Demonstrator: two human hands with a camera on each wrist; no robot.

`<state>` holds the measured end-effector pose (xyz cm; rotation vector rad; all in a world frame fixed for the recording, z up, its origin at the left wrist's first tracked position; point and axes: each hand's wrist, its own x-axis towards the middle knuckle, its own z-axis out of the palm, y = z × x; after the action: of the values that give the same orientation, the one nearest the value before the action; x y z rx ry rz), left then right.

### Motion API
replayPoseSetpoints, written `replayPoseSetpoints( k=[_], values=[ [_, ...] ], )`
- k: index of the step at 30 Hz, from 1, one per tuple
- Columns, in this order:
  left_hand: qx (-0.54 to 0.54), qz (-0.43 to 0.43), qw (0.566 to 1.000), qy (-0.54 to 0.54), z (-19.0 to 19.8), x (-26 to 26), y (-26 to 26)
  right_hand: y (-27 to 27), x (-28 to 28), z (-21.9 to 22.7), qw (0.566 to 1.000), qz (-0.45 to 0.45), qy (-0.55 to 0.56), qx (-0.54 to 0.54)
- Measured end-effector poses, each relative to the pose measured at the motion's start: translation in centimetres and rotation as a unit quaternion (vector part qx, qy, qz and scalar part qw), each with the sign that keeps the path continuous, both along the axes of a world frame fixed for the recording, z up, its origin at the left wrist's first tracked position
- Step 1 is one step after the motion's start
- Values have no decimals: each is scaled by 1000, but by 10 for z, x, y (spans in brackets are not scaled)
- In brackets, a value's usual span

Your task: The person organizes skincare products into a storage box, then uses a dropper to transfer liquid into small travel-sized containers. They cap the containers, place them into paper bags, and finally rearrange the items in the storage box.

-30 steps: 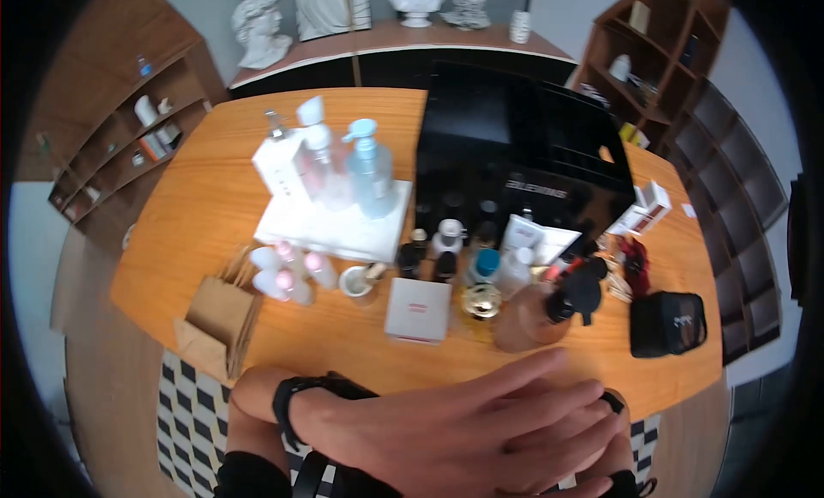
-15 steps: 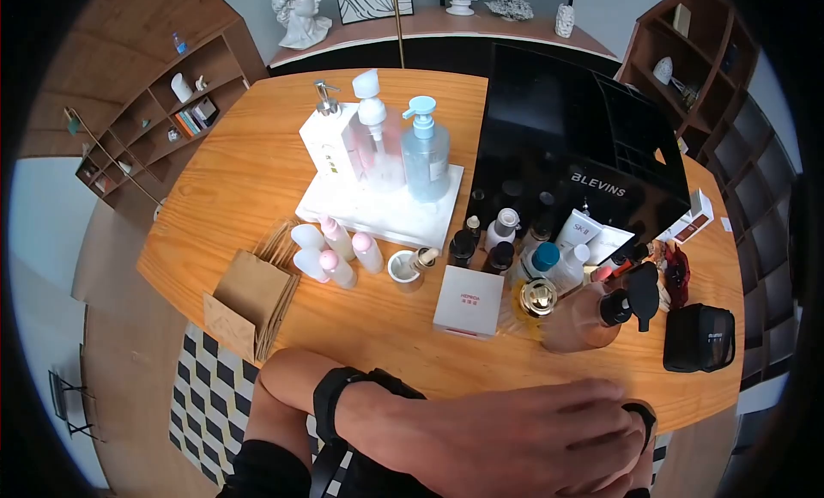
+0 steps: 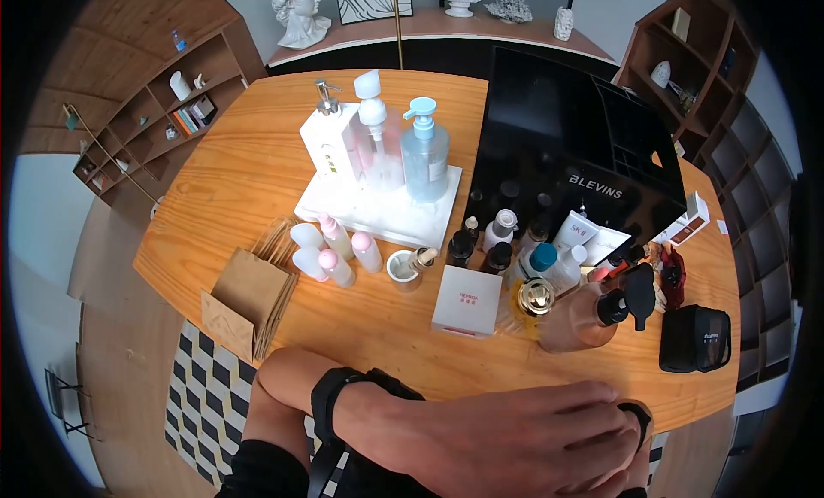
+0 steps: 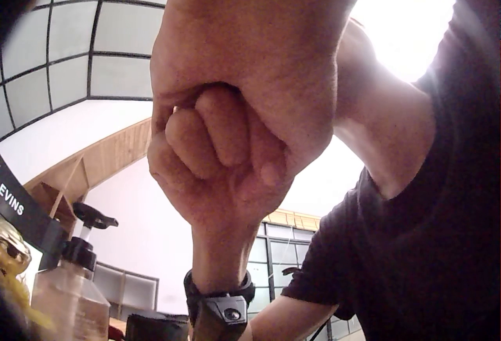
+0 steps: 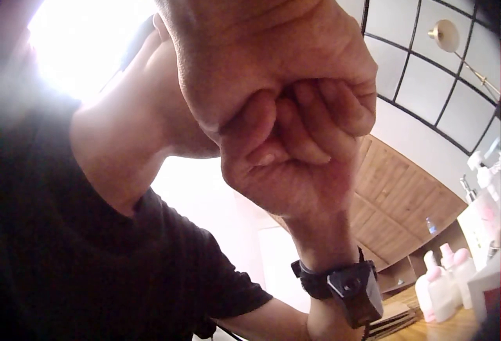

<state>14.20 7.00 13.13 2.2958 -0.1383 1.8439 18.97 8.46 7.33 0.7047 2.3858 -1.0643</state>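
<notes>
My two hands are clasped in front of the table's near edge. The left hand lies over the right one and grips it, hiding most of it in the head view. In the right wrist view the right hand is close to the lens, curled into the left. The left wrist view shows the same clasp from the other side, with several curled fingers bunched together. Each wrist wears a black strap with a small camera. Beyond the hands stand a white box and a brown pump bottle.
A black BLEVINS case stands at the back right, with several small bottles before it. Pump bottles stand on a white tray. Pink-capped bottles, paper bags and a black pouch lie around the table.
The head view has turned, so the table sits further right and lower than a second ago. The left hand's fingers have lowered from raised and spread onto the right hand, then stayed still.
</notes>
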Motion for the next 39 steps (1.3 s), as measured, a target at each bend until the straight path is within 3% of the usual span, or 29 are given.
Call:
replayPoseSetpoints(
  k=[5, 6, 7, 11, 14, 15, 16, 19, 22, 25, 32, 33, 34, 39],
  values=[
    [-14, -30, 999, 19, 12, -17, -2, -4, -8, 4, 1000, -2, -21, -6],
    [-75, -50, 981, 174, 24, -36, -3, -5, -10, 5, 1000, -3, -24, -8],
    [-133, -69, 934, 324, 31, -45, -4, -5, -12, 6, 1000, -3, -28, -9],
    [-122, -50, 944, 303, 25, -42, -7, -7, -20, 10, 999, -5, -42, -12],
    [-153, -32, 925, 346, 23, -32, -7, -10, -27, 14, 998, -6, -53, -15],
    [-67, -26, 982, 177, 8, -10, 0, -10, -29, 15, 998, -7, -57, -17],
    [21, -19, 1000, 1, 1, 1, 4, -11, -32, 16, 998, -7, -61, -18],
    [-30, -30, 999, -15, 5, 0, -5, -14, -40, 20, 997, -8, -72, -21],
    [18, -9, 1000, -12, 1, 3, 2, -16, -48, 24, 996, -8, -83, -23],
    [0, -12, 1000, -21, 3, 3, 0, -19, -57, 29, 995, -8, -95, -25],
    [37, -24, 999, -2, 6, -10, 1, -26, -81, 39, 992, -9, -121, -34],
    [-51, -29, 986, 157, 17, -31, -6, -27, -85, 41, 991, -8, -125, -35],
    [-137, -32, 940, 311, 24, -43, -11, -28, -89, 42, 991, -8, -129, -36],
    [-157, -50, 938, 304, 24, -44, -11, -34, -109, 51, 988, -8, -149, -41]
  ],
)
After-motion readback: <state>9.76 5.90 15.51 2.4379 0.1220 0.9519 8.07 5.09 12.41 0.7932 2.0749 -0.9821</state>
